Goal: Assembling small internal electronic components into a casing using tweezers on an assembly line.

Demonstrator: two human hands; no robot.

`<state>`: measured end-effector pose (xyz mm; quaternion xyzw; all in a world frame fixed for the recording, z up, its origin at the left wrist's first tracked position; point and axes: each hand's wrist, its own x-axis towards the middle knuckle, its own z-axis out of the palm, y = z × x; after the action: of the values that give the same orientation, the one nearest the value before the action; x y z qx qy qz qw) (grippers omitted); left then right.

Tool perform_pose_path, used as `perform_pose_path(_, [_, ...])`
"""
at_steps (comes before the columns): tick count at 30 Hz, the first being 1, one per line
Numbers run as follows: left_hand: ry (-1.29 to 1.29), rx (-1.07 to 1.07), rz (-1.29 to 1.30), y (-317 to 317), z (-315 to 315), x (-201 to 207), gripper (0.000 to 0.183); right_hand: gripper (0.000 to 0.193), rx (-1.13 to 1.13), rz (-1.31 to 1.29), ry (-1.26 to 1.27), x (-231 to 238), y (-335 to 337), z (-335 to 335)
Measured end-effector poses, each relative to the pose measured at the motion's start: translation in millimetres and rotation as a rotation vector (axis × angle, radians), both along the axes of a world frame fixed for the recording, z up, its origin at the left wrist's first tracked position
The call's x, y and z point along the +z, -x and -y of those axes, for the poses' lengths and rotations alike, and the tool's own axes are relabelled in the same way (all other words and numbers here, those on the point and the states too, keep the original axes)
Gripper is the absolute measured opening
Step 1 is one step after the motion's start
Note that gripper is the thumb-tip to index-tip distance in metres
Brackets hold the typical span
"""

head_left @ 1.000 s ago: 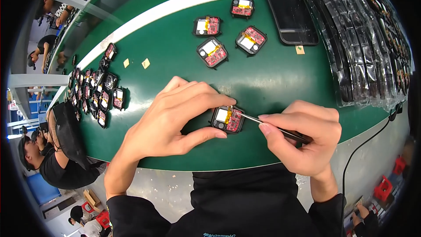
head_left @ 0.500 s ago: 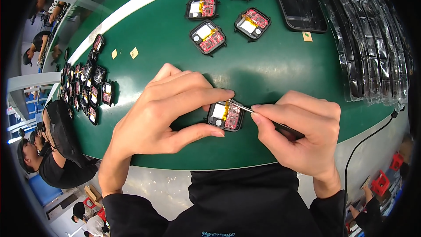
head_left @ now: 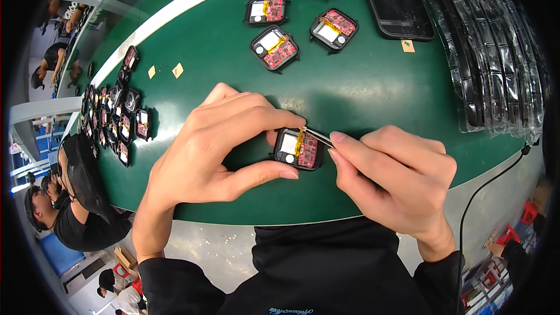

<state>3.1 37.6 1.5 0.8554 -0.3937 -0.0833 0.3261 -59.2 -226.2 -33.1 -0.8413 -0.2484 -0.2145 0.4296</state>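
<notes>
My left hand steadies a small black square smartwatch case on the green table, its index finger at the upper edge and its thumb at the lower edge. The case lies face down and open, showing a red circuit board, a white battery-like block, yellow tape and a round white disc. Pinched in my right hand is a pair of metal tweezers. Their tips reach the top of the yellow tape, close to my left index fingertip. The tweezers' rear end is hidden by my hand.
Several similar open cases lie beyond my hands, and a cluster of more sits at the left. A black tray and clear plastic-wrapped black strips occupy the right. Small paper squares lie on the table. People sit nearby.
The tweezers have shifted slightly up and left along the case, and their two arms now show apart. My right index finger is straighter. My left hand keeps its hold.
</notes>
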Motion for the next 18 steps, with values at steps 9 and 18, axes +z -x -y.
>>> perform_pose_path(9, [0.036,-0.104,-0.096,-11,-12,-3,0.065,0.022,0.087,-0.152,-0.037,8,-2,7])
perform_pose_path(18, [0.014,-0.139,-0.087,-13,-11,-2,0.063,0.02,0.102,-0.2,-0.075,6,-1,8])
